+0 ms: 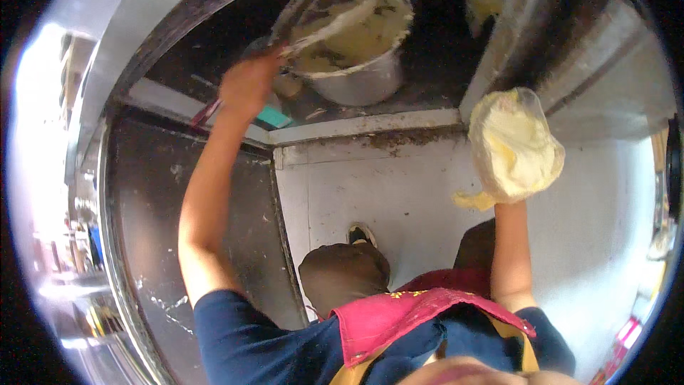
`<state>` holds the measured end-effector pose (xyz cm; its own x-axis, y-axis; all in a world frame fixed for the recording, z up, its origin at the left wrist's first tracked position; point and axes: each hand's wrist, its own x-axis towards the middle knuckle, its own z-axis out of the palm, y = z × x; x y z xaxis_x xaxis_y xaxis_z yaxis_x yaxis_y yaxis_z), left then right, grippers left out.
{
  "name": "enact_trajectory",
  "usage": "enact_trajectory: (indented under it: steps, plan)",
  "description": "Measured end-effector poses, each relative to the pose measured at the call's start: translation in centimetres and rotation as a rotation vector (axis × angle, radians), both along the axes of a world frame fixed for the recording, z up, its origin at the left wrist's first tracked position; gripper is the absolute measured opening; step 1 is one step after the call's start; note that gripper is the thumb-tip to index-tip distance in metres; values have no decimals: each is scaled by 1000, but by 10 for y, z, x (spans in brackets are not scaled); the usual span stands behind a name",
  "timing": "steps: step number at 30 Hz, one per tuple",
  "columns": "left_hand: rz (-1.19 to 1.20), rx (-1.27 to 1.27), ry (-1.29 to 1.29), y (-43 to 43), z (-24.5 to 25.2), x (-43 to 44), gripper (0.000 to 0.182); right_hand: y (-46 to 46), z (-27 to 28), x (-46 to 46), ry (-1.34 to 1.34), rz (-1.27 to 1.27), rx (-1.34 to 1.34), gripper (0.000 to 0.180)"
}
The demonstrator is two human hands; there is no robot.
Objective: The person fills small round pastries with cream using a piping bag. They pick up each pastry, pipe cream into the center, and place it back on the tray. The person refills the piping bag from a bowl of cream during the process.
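Note:
My left hand, slightly blurred, grips a spatula by its handle. A dark reddish handle end shows behind the hand. The spatula's pale, coated blade reaches over a round metal pot. Inside the pot lies a pale yellow, creamy mixture, smeared up the wall and rim. At the right, a clear plastic bag filled with pale yellow cream sits over my right hand, its mouth facing up. The bag hides that hand; only the wrist shows below. A yellowish flap hangs from the bag's lower left.
The pot stands on a dark worktop with a pale front edge. A teal item lies near that edge. A dark panel borders the left, a metal wall the right. My shoe is on the light floor.

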<state>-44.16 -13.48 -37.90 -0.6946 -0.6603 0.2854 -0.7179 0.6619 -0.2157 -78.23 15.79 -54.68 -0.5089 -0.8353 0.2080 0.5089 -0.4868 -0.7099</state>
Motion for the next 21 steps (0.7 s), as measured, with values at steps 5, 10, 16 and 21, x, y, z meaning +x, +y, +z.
enact_trajectory:
  steps: [5, 10, 16, 21]
  plan:
    - [211, 225, -359, -68, -63, -89, 31, 20, -9, 1, -391, 96, -54, 65]
    - [308, 555, -12, -87, -114, -143, 32, 47, -13, -9, -450, 52, -57, 65]
    - [155, 569, -285, -163, -171, -145, 28, 55, -18, -15, -448, 33, -31, 64]
    - [234, 853, 61, -149, -135, -139, 13, 47, -23, -10, -465, 54, -29, 63]
